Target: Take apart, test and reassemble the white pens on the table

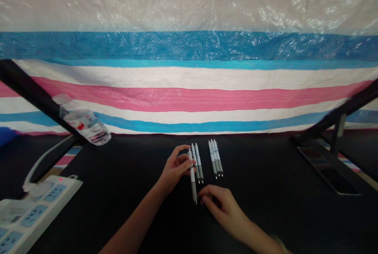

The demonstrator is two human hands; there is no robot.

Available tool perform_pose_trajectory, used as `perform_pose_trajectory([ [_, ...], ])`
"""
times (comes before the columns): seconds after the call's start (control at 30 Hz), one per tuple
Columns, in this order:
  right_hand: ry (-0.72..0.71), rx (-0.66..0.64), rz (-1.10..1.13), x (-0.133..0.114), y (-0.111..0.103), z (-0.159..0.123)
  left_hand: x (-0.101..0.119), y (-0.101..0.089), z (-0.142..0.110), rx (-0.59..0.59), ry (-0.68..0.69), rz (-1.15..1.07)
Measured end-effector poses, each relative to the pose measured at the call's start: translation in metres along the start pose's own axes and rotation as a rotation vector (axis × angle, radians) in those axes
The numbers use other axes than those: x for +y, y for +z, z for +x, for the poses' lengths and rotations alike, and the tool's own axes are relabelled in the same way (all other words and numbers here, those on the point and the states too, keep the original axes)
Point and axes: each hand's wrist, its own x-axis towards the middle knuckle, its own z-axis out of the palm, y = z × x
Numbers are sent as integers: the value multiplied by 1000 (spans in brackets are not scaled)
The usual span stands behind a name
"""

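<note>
My left hand (176, 169) pinches a white pen (192, 175) with a grey grip near its upper end, between thumb and fingers. The pen's tip points down toward me. Just past the held pen, two similar pens (197, 163) lie side by side on the black table (132, 191). To their right is a group of three matching pens (216, 158), tips toward me. My right hand (220, 204) rests low beside the held pen's tip, fingers curled in and nothing visible between them; whether it touches the tip I cannot tell.
A white power strip (44, 206) with a plugged-in cable lies at the left. A clear water bottle (88, 124) leans at the back left. A dark phone (327, 171) lies at the right near a black frame bar (339, 112). A striped plastic sheet (189, 49) hangs behind.
</note>
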Motion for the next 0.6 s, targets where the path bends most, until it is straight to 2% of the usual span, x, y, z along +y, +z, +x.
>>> perform_pose_trajectory([
  [0.6,-11,8,-68,7,4,0,-2,-1,3,116,27,30],
])
